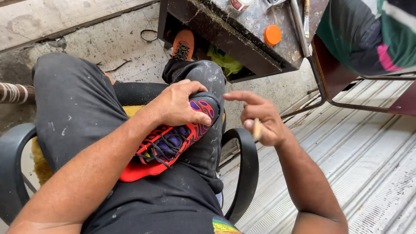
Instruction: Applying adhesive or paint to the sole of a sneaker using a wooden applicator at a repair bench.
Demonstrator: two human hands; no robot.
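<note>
Left hand [177, 106] clamps the red, purple and black laced sneaker [171, 145] against the right knee, while the right hand [260, 119], index finger extended, pinches a thin pale stick [257, 129] just beside its toe, with no finished work yet visible

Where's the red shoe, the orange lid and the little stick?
Red shoe [167, 145]: head view, on its laced upper.
Orange lid [272, 34]: head view, on its flat top.
Little stick [257, 128]: head view, on its bare end below the right hand's fingers.
</note>
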